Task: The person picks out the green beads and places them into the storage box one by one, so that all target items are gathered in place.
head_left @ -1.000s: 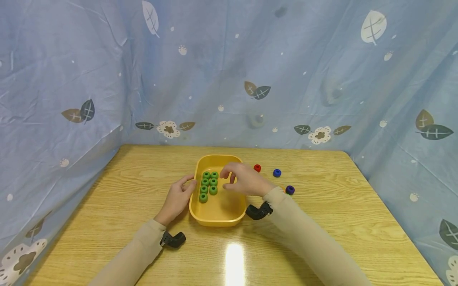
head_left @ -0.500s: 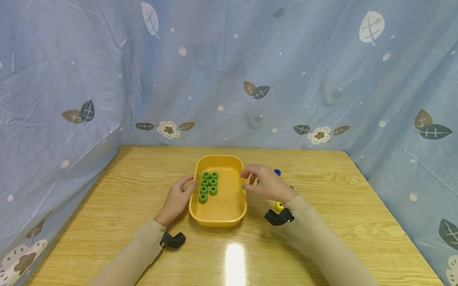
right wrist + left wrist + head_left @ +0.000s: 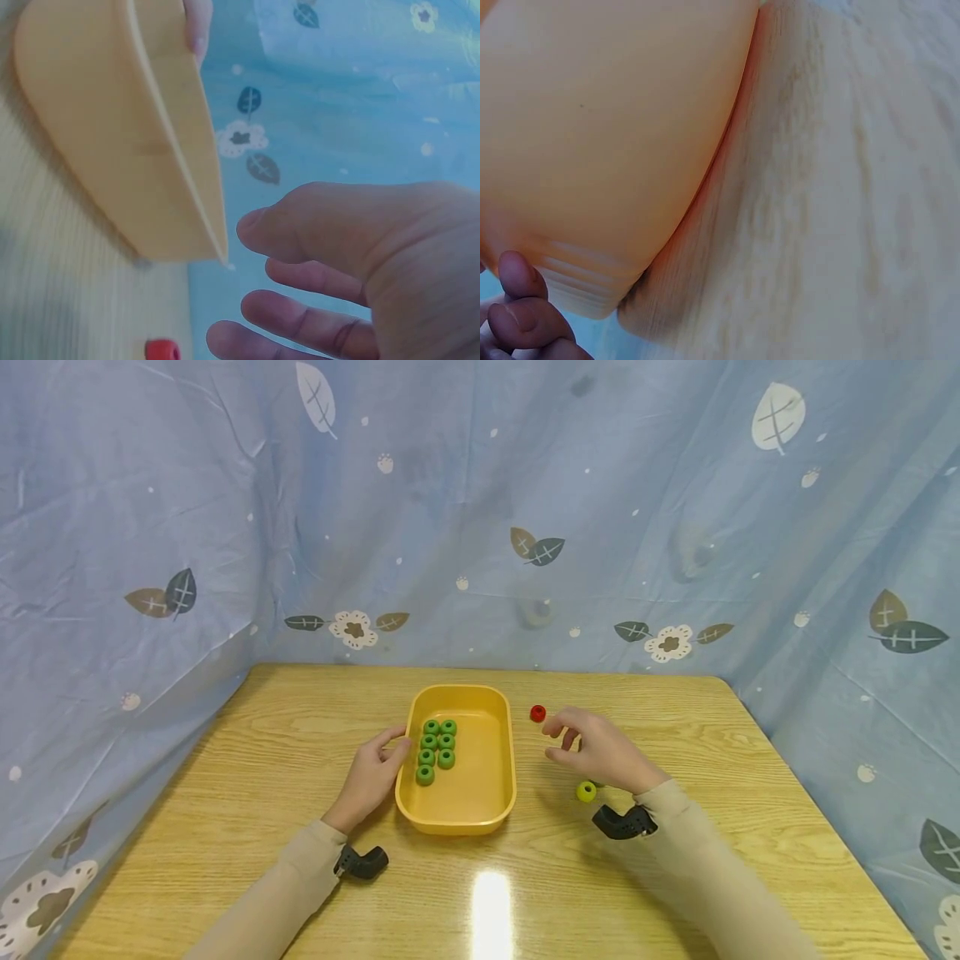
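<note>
A yellow plastic tray (image 3: 491, 777) stands on the table, with several green beads (image 3: 427, 742) in two columns along its left side. My left hand (image 3: 371, 777) holds the tray's left rim; in the left wrist view, its fingertips (image 3: 529, 322) lie against the outer wall. To the right of the tray, my right hand (image 3: 600, 750) hovers above the table, thumb and fingers apart with nothing between them. A red bead (image 3: 537, 713) lies beyond its fingertips, and a yellow bead (image 3: 586, 791) lies below it. The right hand hides whatever lies directly beneath.
The wooden table (image 3: 300, 693) ends at a blue patterned curtain (image 3: 465, 510) at the back and sides. A black wrist camera (image 3: 624, 822) sits on my right wrist, another camera (image 3: 362, 863) on my left. The tray's walls stand up around the beads.
My right hand has moved right, from above the tray to above the table beyond it. The red bead shows again, while the blue and purple beads are now hidden. My left hand stays put.
</note>
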Action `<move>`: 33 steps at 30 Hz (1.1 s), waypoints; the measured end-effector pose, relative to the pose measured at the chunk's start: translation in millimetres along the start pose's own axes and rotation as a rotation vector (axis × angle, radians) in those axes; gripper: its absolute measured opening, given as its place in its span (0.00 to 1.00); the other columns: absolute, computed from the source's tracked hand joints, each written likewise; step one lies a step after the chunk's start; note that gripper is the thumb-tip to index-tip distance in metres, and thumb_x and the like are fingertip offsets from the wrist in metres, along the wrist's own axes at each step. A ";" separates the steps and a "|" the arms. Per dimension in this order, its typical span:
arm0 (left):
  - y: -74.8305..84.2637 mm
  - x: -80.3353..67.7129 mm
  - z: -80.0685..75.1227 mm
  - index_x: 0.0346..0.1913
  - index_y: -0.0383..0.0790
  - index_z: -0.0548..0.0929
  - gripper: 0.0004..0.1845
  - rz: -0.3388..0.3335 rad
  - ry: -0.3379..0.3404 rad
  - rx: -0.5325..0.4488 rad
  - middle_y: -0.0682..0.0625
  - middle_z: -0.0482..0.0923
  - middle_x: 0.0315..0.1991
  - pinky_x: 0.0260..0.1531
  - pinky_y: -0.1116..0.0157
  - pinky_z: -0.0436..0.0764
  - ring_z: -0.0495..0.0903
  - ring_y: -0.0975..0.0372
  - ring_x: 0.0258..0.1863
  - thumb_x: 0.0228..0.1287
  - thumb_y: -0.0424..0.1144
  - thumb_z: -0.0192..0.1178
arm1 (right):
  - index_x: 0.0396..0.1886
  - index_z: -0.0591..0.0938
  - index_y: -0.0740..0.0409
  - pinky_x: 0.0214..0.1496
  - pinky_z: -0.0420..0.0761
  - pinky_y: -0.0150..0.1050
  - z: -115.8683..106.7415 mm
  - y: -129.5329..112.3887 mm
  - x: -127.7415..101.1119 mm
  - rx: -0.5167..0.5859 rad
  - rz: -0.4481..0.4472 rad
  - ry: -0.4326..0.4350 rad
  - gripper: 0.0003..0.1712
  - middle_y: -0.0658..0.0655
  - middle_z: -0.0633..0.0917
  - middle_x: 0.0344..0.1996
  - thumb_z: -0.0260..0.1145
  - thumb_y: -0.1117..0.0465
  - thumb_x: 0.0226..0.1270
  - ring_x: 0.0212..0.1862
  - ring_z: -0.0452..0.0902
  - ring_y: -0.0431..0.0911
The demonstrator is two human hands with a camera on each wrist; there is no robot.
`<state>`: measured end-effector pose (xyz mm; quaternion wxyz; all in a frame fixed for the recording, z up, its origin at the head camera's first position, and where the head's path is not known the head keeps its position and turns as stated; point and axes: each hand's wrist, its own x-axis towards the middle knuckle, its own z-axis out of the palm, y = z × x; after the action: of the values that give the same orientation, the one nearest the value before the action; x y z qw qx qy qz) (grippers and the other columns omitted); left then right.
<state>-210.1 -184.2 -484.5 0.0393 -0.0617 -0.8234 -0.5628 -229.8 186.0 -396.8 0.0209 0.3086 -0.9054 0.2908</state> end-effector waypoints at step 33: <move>-2.0 2.5 -1.2 0.74 0.37 0.73 0.28 -0.019 0.003 0.011 0.34 0.90 0.45 0.36 0.69 0.82 0.91 0.52 0.42 0.83 0.51 0.53 | 0.48 0.88 0.59 0.35 0.78 0.34 1.4 49.4 -52.6 -0.107 0.060 0.026 0.13 0.55 0.87 0.43 0.75 0.68 0.64 0.35 0.78 0.40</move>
<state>-212.9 -185.9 -485.6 0.0357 -0.0527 -0.8270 -0.5586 -215.3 245.5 -434.7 0.0405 0.2761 -0.9281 0.2465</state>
